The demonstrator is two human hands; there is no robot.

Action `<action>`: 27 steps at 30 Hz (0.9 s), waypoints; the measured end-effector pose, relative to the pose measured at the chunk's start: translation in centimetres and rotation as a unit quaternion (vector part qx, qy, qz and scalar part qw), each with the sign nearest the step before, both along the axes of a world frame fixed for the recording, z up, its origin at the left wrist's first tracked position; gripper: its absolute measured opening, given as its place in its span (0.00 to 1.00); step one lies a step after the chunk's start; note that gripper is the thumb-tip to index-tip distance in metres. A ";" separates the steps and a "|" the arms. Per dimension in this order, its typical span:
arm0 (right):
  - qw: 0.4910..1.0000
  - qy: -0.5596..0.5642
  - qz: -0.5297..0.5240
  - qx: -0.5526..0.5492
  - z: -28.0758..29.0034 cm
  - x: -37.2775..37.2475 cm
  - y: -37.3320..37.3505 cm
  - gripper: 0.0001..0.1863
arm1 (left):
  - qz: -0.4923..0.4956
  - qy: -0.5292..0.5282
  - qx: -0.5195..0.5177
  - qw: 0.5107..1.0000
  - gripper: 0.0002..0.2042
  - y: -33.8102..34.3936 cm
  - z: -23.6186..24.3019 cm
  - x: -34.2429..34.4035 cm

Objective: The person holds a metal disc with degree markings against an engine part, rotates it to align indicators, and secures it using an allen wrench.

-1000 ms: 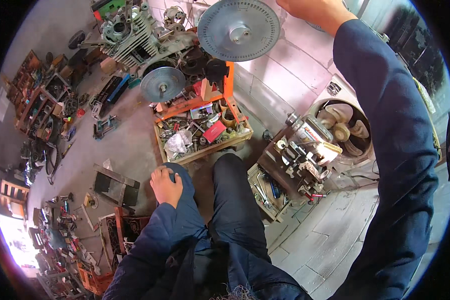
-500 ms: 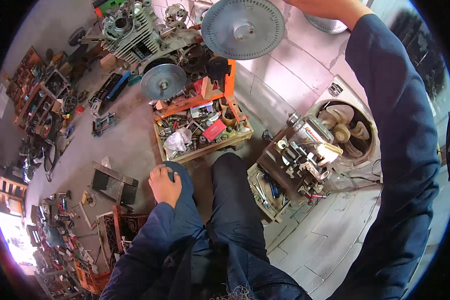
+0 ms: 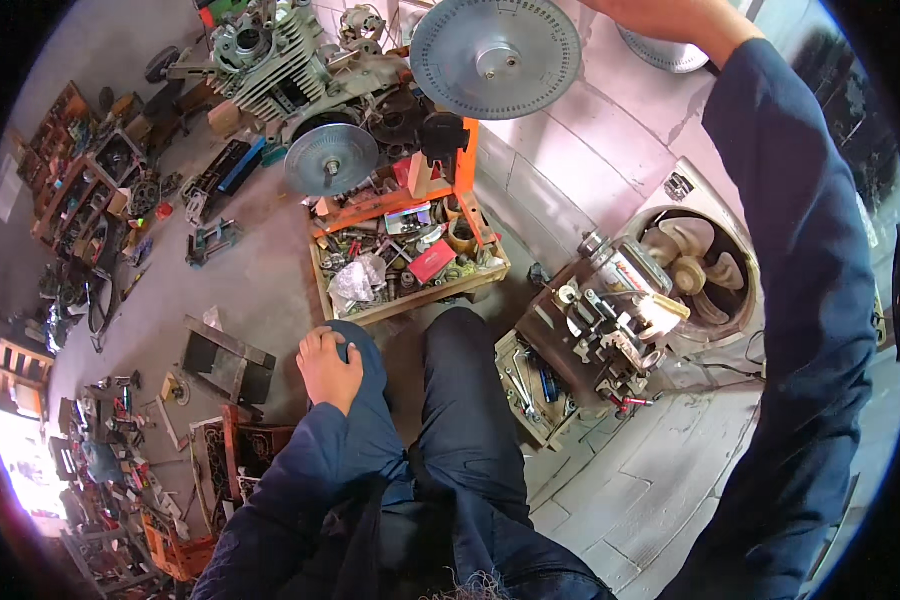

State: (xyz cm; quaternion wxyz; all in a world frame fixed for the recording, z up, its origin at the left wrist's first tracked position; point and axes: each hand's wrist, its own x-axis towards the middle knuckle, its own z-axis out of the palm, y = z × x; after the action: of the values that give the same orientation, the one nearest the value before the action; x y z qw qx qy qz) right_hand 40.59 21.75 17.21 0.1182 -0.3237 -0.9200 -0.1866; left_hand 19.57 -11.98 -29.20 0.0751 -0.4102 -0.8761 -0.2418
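Note:
My left hand [image 3: 331, 372] lies on my left knee, its fingers stretched over the trouser cloth and holding nothing. My right arm reaches up to the top edge, where the wrist and part of my right hand [image 3: 675, 18] show; its fingers are cut off, so what they touch cannot be seen. Left of it is a large grey metal disc [image 3: 460, 60] with a ring of small marks near its rim and a bolted hub. Another grey disc [image 3: 662, 52] shows partly below the wrist. A smaller round metal disc [image 3: 331, 158] stands lower left.
An engine block [image 3: 270, 70] with cooling fins sits at the far left. Before my knees is a wooden box [image 3: 406, 303] of loose parts and an orange frame [image 3: 466, 165]. To the right stand a key-cutting-like machine [image 3: 610, 310], a fan [image 3: 692, 270] and a tray of wrenches [image 3: 532, 425].
The whole view has shifted slightly, with the discs and machine a little farther right in the picture. My left hand stays on the knee; my right arm stays raised.

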 end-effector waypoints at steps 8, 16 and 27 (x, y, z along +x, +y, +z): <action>0.952 0.298 0.073 -0.020 -12.0 6.5 -4.8 0.15 | 0.019 0.004 -0.009 1.000 0.11 -0.9 -0.5 -0.4; 0.702 0.396 -0.152 -0.572 -44.8 10.8 -19.7 0.13 | 0.000 -0.011 0.004 1.000 0.12 0.1 0.3 0.6; 0.713 0.204 -0.456 -0.492 -79.6 20.7 -29.9 0.31 | -0.004 -0.011 0.008 1.000 0.12 0.8 0.2 1.0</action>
State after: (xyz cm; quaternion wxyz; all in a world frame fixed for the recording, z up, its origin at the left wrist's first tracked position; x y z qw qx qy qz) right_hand 61.34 -8.17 -62.40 0.0281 -0.7468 -0.5759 0.3315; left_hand 20.58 -11.14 -29.04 0.0675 -0.4103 -0.8733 -0.2539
